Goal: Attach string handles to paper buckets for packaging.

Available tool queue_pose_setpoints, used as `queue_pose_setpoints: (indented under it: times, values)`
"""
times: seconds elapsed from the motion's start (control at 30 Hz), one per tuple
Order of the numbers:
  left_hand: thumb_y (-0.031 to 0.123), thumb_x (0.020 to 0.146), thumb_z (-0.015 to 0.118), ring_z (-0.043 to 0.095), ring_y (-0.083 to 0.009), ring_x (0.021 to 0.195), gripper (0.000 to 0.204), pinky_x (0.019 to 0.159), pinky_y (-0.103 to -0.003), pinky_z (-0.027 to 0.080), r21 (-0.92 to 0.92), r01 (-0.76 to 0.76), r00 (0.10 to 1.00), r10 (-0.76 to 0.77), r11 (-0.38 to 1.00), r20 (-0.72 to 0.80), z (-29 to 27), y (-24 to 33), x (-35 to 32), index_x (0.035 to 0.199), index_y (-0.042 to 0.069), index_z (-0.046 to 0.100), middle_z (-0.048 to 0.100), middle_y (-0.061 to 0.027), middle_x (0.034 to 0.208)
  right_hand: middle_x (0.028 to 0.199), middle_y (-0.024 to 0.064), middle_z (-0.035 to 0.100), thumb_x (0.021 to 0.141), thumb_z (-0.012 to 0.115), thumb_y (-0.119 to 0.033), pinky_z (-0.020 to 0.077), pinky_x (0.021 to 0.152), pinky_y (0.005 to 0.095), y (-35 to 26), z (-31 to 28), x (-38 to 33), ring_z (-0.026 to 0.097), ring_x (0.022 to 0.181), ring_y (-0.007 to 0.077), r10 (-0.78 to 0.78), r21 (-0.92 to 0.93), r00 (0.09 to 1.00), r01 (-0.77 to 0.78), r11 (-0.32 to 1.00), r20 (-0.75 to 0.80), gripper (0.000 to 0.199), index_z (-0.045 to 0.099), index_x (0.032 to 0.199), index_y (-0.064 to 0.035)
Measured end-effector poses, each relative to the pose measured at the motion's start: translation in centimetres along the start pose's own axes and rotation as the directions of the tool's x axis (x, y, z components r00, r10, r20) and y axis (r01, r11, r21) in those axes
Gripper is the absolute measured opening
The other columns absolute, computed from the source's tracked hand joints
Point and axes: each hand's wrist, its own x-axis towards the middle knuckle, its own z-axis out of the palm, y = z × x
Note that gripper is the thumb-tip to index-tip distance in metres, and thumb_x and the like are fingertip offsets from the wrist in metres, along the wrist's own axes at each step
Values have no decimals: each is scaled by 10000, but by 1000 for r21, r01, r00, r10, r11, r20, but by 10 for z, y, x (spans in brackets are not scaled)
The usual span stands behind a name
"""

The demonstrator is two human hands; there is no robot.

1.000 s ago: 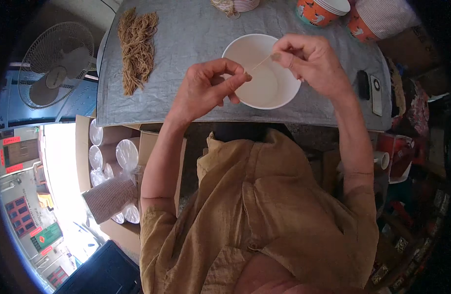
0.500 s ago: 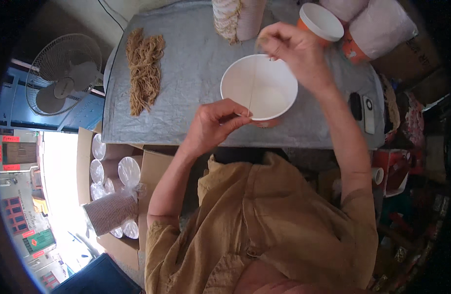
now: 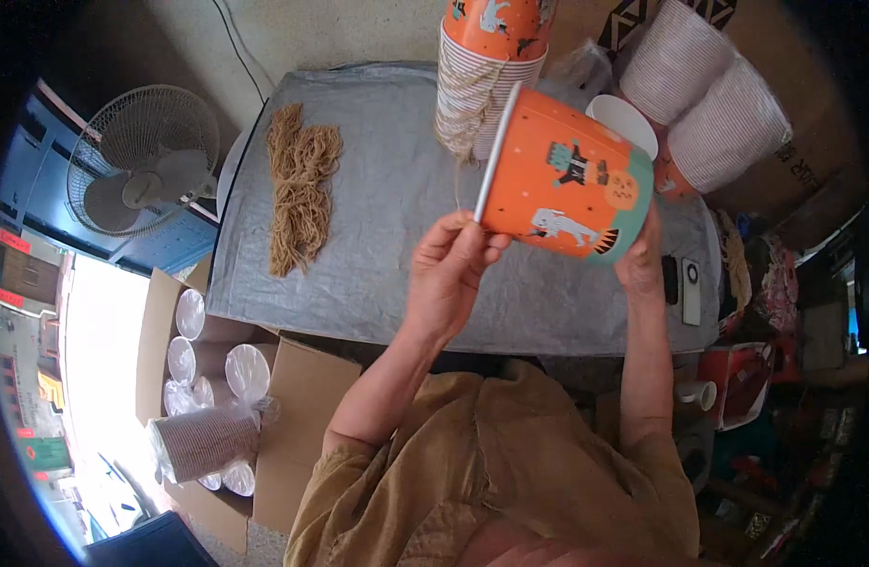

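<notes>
The left hand (image 3: 449,274) fingers pinched the orange bucket (image 3: 567,184) at its rim, the right hand (image 3: 640,260) gripping its base (string handle apparently unfinished).

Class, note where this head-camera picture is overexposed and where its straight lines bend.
Head view: daylight blows out the floor at lower left; table edges bow toward the rim; corners go black; the orange cup between left hand and right hand stays sharp.
</notes>
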Motion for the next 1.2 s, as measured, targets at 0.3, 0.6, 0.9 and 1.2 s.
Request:
queue_pose_setpoints:
  times: [0.3, 0.6, 0.9, 1.2]
  values:
    - [93, 989, 594, 688, -154, 917, 174, 753, -245, 543, 48, 46, 987, -53, 998, 152, 35, 9, 35, 1159, 58, 614, 687, -59, 1032, 1487, 126, 421, 699, 775, -658, 317, 1153, 424, -58, -12, 44, 408, 1379, 245, -166, -106, 986, 162, 981, -24, 1165, 270, 1530, -15]
    - [209, 961, 628, 545, -195, 1109, 402, 963, -368, 431, -96, -46, 887, 84, 994, 453, 109, 125, 160, 1335, 97, 531, 639, 5, 914, 1413, 110, 505, 899, 625, -333, 422, 1076, 380, -148, -40, 168, 508, 1288, 231, -390, -141, 899, 420, 897, 198, 687, 396, 1455, 0]
    - [219, 978, 607, 634, -124, 725, 449, 610, -217, 515, -59, 61, 758, -8, 996, 652, 93, 161, 301, 1408, 149, 499, 635, -3, 766, 1337, 131, 571, 811, 650, -518, 469, 965, 319, -210, 33, 272, 557, 1219, 218, -196, -437, 925, 331, 836, 325, 850, 446, 1450, 6]
    - [214, 981, 620, 597, -75, 631, 716, 565, -167, 493, 423, -69, 932, -93, 903, 350, 84, 126, 302, 1569, 212, 213, 612, 9, 758, 1229, 188, 620, 736, 695, -507, 457, 961, 380, -201, 23, 342, 581, 1149, 286, 108, -463, 788, 239, 853, 606, 771, 605, 1282, 30]
